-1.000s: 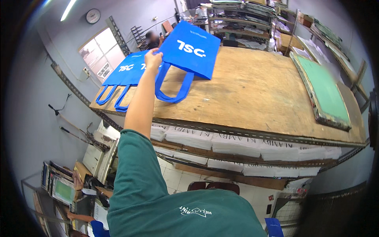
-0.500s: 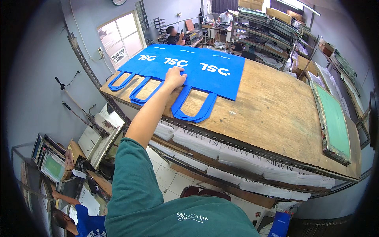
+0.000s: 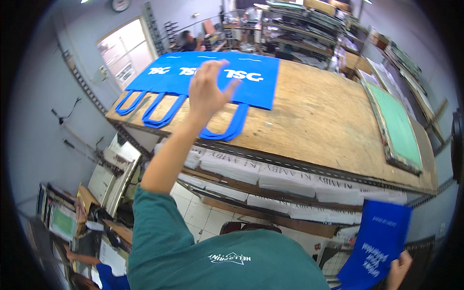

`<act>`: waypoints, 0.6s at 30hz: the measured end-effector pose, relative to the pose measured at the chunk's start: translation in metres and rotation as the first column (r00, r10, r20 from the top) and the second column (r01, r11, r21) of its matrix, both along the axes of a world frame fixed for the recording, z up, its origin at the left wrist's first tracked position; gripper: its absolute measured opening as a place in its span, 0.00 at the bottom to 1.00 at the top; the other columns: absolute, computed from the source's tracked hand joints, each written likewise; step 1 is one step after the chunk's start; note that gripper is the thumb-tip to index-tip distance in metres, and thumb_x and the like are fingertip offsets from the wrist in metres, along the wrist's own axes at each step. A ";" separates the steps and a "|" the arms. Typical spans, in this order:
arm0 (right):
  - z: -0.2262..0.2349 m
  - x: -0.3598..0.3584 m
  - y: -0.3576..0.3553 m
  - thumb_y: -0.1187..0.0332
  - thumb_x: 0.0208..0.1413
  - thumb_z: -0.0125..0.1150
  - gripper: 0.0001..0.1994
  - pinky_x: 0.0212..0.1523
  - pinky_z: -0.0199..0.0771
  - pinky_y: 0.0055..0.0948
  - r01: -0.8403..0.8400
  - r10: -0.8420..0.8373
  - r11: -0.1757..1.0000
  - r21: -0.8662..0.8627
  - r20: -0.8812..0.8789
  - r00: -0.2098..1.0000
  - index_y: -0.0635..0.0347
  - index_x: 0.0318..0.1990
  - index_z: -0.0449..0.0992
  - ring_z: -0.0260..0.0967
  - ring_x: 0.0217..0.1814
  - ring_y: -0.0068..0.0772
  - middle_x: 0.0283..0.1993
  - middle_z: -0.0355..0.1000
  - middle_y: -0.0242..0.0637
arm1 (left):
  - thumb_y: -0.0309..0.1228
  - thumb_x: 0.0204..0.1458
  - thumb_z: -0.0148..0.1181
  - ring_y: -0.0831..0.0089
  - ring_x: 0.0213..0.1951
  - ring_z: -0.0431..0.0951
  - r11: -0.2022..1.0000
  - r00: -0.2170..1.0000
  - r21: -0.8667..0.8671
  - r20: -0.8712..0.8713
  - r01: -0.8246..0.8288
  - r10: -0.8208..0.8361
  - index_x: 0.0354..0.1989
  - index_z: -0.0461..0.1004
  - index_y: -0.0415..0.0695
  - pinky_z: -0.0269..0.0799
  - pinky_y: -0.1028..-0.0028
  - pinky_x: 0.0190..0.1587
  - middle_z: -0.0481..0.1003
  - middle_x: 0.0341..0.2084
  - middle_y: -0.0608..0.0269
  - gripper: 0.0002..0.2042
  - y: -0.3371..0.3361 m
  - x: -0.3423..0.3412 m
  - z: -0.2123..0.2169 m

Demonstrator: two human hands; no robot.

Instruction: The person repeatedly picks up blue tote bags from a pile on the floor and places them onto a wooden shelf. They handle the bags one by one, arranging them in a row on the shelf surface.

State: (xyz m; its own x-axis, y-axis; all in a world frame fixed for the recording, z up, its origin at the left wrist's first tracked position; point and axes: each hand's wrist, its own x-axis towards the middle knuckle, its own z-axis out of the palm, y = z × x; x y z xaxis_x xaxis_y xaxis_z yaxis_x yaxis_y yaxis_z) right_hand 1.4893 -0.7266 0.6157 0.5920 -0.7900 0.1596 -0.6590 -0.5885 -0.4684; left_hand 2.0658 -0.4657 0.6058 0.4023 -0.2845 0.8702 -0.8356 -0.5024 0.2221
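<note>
My left hand [image 3: 208, 89] is lifted just above the wooden table [image 3: 328, 116], fingers spread and holding nothing. Right under and behind it lie three overlapping blue bags with white print: the nearest [image 3: 253, 82], the middle one [image 3: 181, 77] and the far left one [image 3: 147, 79], their loop handles [image 3: 227, 130] pointing at the table's front edge. At the lower right, my right hand [image 3: 398, 268] grips another blue bag [image 3: 377, 244], which hangs below the table's edge.
A green screen frame [image 3: 396, 125] lies on the table's right end. Stacked sheets [image 3: 290, 176] fill the shelf under the tabletop. Racks [image 3: 299, 24] and a seated person [image 3: 186, 41] are at the back, a bright doorway [image 3: 123, 50] to the left, and clutter [image 3: 63, 222] on the floor.
My left hand carried a blue bag to the table, laid it flat beside the others, then let go and lifted off. My right hand with another bag has come into view.
</note>
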 end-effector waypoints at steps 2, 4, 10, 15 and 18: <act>0.018 -0.026 0.011 0.80 0.43 0.41 0.03 0.30 0.56 0.15 0.233 -0.190 0.971 -0.056 0.410 0.892 0.62 0.26 0.61 0.52 0.27 0.17 0.26 0.55 0.30 | 0.32 0.37 0.67 0.58 0.39 0.72 0.826 0.827 0.048 -0.046 0.562 -0.560 0.39 0.70 0.41 0.66 0.67 0.42 0.71 0.33 0.53 0.19 -0.027 -0.100 -0.001; 0.063 -0.046 -0.004 0.79 0.46 0.43 0.13 0.45 0.59 0.28 0.243 -0.219 0.948 -0.205 0.130 0.967 0.63 0.43 0.61 0.59 0.42 0.30 0.41 0.60 0.41 | 0.40 0.41 0.65 0.60 0.43 0.71 0.314 0.272 -0.020 -0.449 0.949 -0.851 0.47 0.67 0.39 0.66 0.68 0.45 0.71 0.39 0.51 0.26 -0.045 -0.196 0.000; 0.114 0.149 0.078 0.77 0.47 0.49 0.11 0.31 0.67 0.22 -0.187 0.262 0.862 -0.472 0.100 0.960 0.67 0.40 0.70 0.68 0.32 0.21 0.29 0.70 0.33 | 0.50 0.49 0.52 0.48 0.54 0.61 0.012 -0.282 -0.686 -0.316 0.728 -0.906 0.61 0.43 0.30 0.58 0.64 0.54 0.58 0.52 0.34 0.41 -0.139 -0.290 0.050; 0.096 0.210 0.077 0.73 0.40 0.58 0.08 0.30 0.68 0.39 -0.111 0.273 0.517 -0.849 0.041 0.961 0.64 0.30 0.71 0.69 0.30 0.49 0.28 0.70 0.45 | 0.40 0.56 0.45 0.54 0.46 0.70 0.050 -0.132 -0.792 -0.164 0.609 -0.978 0.53 0.58 0.30 0.62 0.66 0.48 0.68 0.41 0.37 0.25 -0.167 -0.274 0.087; 0.104 0.221 0.074 0.73 0.40 0.61 0.09 0.28 0.67 0.36 -0.134 0.288 0.511 -0.849 0.022 0.957 0.65 0.30 0.72 0.69 0.27 0.44 0.28 0.70 0.43 | 0.35 0.56 0.44 0.62 0.31 0.73 0.129 -0.041 -0.695 -0.222 0.707 -0.974 0.38 0.69 0.33 0.66 0.67 0.37 0.73 0.25 0.46 0.15 -0.177 -0.245 0.099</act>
State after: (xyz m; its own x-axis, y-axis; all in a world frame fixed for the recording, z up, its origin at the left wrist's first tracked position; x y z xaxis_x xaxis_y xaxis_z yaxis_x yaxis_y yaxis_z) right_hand 1.7102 -0.6522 0.7195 0.6316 -0.1040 0.7683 -0.4325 -0.8697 0.2378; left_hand 1.8212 -0.6423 0.7045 0.3965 -0.5900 0.7033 -0.1643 0.7082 0.6867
